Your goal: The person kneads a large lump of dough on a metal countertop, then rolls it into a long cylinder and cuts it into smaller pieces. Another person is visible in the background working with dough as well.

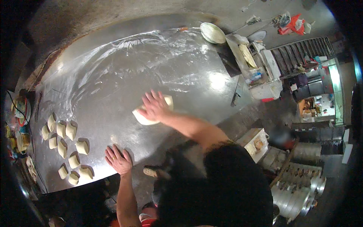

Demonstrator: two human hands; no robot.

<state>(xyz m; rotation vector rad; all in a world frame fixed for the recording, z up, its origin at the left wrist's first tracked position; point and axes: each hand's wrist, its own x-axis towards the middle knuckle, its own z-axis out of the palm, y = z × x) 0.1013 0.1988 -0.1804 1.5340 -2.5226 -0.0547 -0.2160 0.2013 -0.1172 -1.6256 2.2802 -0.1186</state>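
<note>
My right hand (154, 106) lies flat across a flattened oval piece of pale dough (145, 119). Its fingers are spread, and the palm hides the middle of the dough. My left hand (119, 160) rests palm down near the front edge of the floured metal worktable (107, 93), with nothing in it. A ring is on one of its fingers. To the left of that hand sit several small dough pieces (82, 147) in a loose group, apart from one another.
At the far right corner stands a pale round bowl (213, 33). A bin with a plastic liner (266, 89) is beside the table's right end. Stacked metal steamers (295, 195) stand to the right behind me. Bowls (21, 112) crowd the left edge. White flour streaks (113, 56) mark the tabletop.
</note>
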